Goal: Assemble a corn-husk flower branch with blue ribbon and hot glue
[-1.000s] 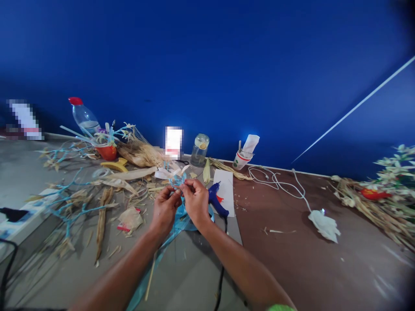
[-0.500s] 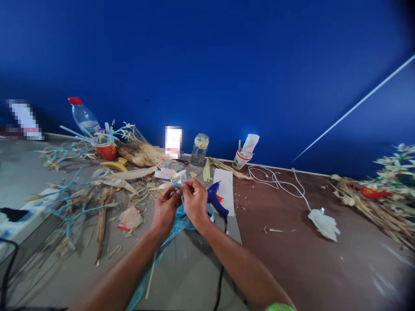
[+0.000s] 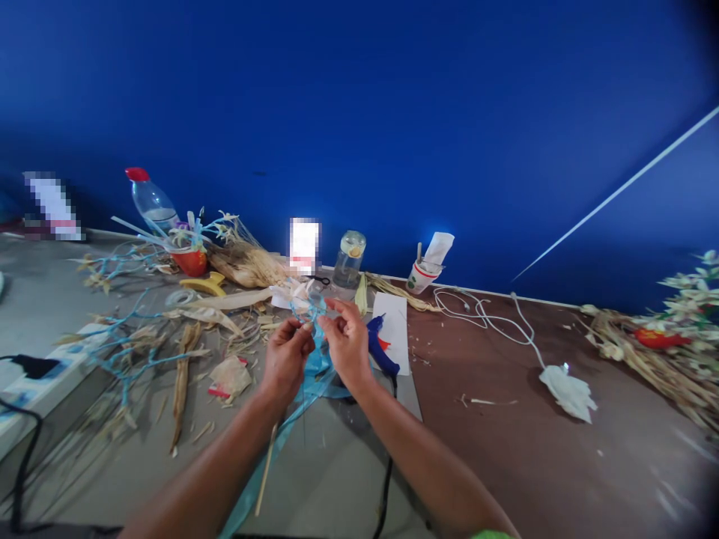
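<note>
Ribbon (image 3: 312,376) is pinched at frame centre by L hand (image 3: 286,361) & R hand (image 3: 349,349), both closed on it. Long axis runs diag., lower left to centre, top end pointing up.

We pinch a pale blue stem (image 3: 308,313) between our left hand (image 3: 286,359) and right hand (image 3: 349,346), fingertips closed on it from both sides, above the grey table (image 3: 326,479). A light blue ribbon (image 3: 311,382) trails from under the hands toward seven o'clock. A blue glue gun (image 3: 383,355) lies just beside the right hand at three o'clock, a glass jar (image 3: 348,258) at twelve, and dried husks (image 3: 183,359) at nine.
</note>
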Available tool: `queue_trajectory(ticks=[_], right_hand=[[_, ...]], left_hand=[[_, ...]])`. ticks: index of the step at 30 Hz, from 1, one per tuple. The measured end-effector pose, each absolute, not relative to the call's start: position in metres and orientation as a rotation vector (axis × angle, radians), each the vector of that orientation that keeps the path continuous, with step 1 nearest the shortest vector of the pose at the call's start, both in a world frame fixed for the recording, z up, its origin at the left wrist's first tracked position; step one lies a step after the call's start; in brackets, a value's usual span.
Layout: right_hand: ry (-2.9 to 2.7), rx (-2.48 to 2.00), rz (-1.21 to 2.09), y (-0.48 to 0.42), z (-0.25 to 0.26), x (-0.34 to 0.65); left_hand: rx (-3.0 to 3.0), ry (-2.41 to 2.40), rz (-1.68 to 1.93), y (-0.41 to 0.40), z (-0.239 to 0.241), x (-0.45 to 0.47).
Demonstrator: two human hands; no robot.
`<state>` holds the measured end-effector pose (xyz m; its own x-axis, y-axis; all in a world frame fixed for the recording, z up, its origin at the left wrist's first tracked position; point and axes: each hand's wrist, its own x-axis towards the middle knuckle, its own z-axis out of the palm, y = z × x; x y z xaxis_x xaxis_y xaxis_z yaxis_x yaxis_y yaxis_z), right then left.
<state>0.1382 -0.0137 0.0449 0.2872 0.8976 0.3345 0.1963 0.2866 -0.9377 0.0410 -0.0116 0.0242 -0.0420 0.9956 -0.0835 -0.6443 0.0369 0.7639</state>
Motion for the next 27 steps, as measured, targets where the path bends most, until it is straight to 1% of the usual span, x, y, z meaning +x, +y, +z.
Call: queue_trajectory(ticks=[8,15,27], right_hand=[[-1.201,-1.183,0.681,-0.009,0.049,0.143],[-1.322,-1.246,0.612,-0.006,0.051,0.150],[-1.477,-1.222,0.615,-0.004,0.053,0.155]], left_hand=[[0.698,0.739,1.383,-0.013,0.023,0.040],[0.746,0.712,1.333,-0.015,0.023,0.042],[0.779,0.660,1.240,-0.014,0.025,0.037]])
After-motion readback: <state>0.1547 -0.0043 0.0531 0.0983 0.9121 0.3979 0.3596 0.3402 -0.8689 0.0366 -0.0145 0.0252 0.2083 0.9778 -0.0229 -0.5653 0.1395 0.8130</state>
